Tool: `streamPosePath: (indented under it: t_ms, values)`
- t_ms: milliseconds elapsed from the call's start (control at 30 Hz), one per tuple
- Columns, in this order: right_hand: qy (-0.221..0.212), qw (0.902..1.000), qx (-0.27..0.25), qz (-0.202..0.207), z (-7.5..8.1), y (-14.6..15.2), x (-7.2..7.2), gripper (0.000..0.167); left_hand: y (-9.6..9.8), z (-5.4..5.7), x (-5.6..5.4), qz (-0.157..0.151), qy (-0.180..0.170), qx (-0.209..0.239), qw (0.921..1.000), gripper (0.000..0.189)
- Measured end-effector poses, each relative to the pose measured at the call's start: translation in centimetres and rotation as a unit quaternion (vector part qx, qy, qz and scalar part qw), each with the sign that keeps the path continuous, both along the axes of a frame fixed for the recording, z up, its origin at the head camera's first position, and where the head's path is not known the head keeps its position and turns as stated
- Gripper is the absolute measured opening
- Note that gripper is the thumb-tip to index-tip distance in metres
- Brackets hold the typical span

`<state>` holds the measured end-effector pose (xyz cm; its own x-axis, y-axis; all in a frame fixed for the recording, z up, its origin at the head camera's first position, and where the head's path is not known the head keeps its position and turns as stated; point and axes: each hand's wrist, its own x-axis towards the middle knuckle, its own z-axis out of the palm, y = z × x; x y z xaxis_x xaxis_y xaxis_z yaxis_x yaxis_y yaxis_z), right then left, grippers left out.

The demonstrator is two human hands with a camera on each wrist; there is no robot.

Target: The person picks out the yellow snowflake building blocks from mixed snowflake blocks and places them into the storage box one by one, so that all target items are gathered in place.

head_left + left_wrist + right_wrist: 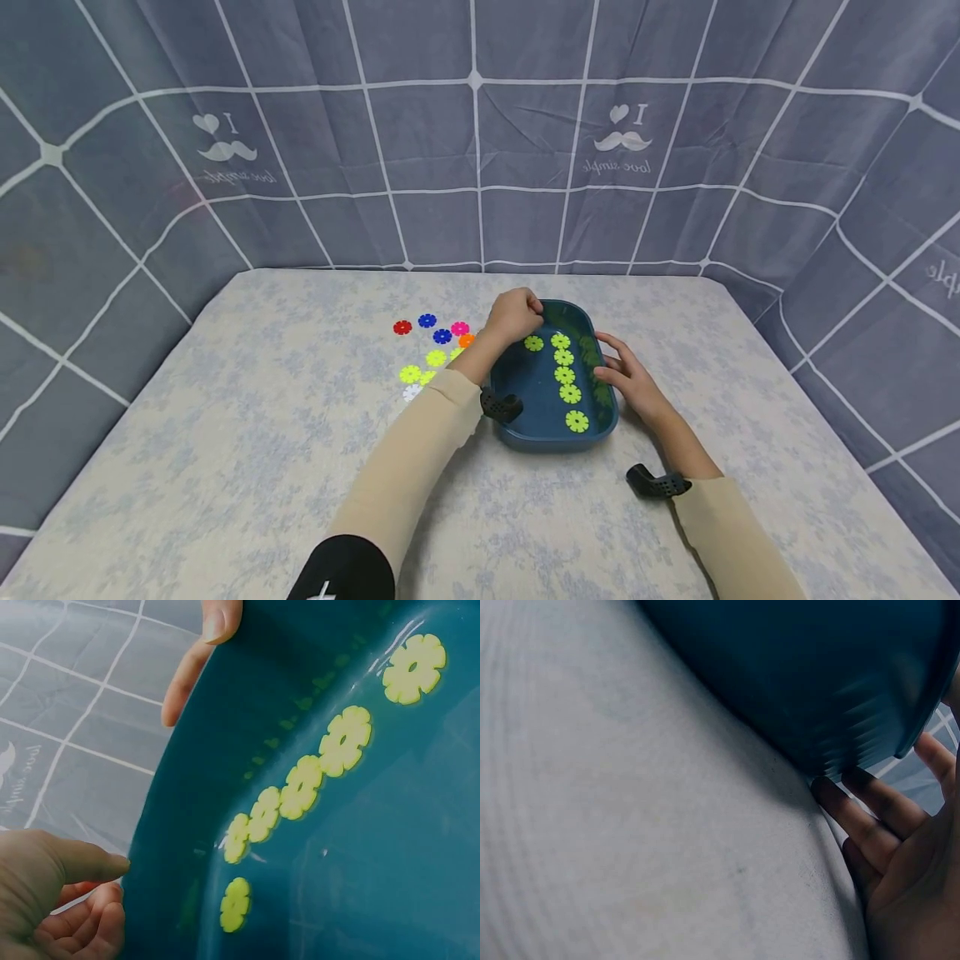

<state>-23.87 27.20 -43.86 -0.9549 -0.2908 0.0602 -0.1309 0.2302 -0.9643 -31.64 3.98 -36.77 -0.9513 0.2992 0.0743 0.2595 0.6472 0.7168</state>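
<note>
A dark teal plastic basin (517, 425) stands on the table, with several yellow-green flower-shaped plastic discs (564, 375) on its floor, most in a row near the right wall. My left hand (514, 315) is at the far left corner, thumb tip and curled fingers right at the rim in the left wrist view. On the right side, my right hand (626, 375) holds the basin, thumb over the rim and fingers against the outer wall. The right wrist view shows those fingers (862, 817) low beside the ribbed wall, close over the tabletop.
Left of the basin lie loose flower discs: red (402, 327), blue (427, 320), pink (460, 328), orange (467, 341), yellow-green (410, 374) and white (412, 392). My left forearm partly hides them. A grey grid-patterned curtain (420, 167) hangs behind the pale table (225, 467).
</note>
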Motion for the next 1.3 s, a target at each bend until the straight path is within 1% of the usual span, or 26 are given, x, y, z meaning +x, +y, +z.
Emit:
streamPosePath:
  t_ms: [133,233,367,600,700,833,967,1100,1300]
  values:
    - [0.001,1.0,0.0,0.002,0.0,0.0,0.0,0.062,-0.5,0.6,0.3,-0.003,0.01,0.014,0.9999,0.013]
    - [-0.001,1.0,0.0,0.0,0.0,0.0,0.0,0.063,-1.0,1.0,0.5,-0.002,0.008,0.029,0.9995,0.012]
    - [-0.003,1.0,0.001,-0.002,0.0,0.0,0.0,0.063,-1.7,1.2,1.0,-0.002,0.0,0.045,0.999,0.012]
    - [-0.004,1.0,0.001,0.001,0.0,0.0,-0.1,0.063,-3.4,1.6,1.7,0.004,-0.004,0.055,0.9985,0.014]
    - [0.0,1.0,-0.001,0.007,0.0,0.1,0.0,0.063,-4.4,1.6,1.9,0.005,-0.013,0.072,0.9973,0.014]
    - [0.006,0.9999,-0.002,0.016,0.0,0.2,0.0,0.062,-5.9,1.3,2.0,0.018,-0.021,0.087,0.9958,0.015]
    - [0.008,0.9998,-0.001,0.019,-0.1,0.3,0.0,0.062,-7.1,1.1,2.2,0.031,-0.027,0.091,0.995,0.016]
    - [0.008,0.9998,-0.005,0.02,-0.1,0.3,0.0,0.063,-8.2,0.9,2.4,0.03,-0.029,0.087,0.9953,0.017]
    - [0.006,0.9998,-0.006,0.018,-0.2,0.3,0.0,0.063,-10.2,0.5,2.9,0.039,-0.042,0.074,0.9956,0.018]
